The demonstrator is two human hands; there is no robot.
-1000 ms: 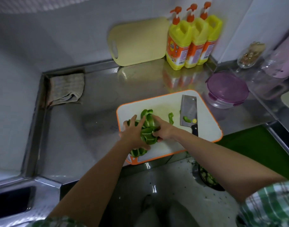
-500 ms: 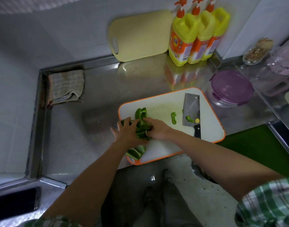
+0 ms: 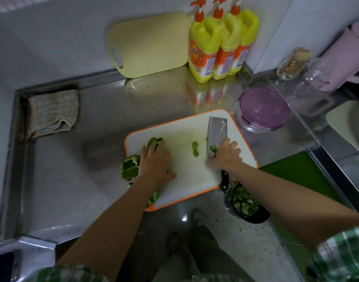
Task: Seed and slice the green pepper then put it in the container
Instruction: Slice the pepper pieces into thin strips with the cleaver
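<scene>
My left hand (image 3: 156,165) lies flat with straight fingers on the pepper (image 3: 130,166), pressing the pile and gripping nothing. The pile sits at the left edge of the board (image 3: 184,180), and some pieces hang past the rim. My right hand (image 3: 225,154) is over the cleaver (image 3: 216,131) where the blade meets the handle. It is blurred, so I cannot tell whether my fingers have closed on it or only rest there. One loose strip (image 3: 195,148) lies mid-board between my hands, and a scrap (image 3: 213,148) sits on the blade by my fingers.

The pepper looks cut already, so I take this step to be picking up the cleaver to gather the pieces. To do it well, I want a full grip on the handle before lifting, with my fingertips off the flat of the blade. I should draw the overhanging pieces back onto the board first so none drop to the counter. Then I can slide the blade low under the pile, edge turned away from my left hand, and take in the loose strip as well.

The container (image 3: 263,109) stands just past the board's far right corner with its purple lid on, so the lid has to come off first.
</scene>
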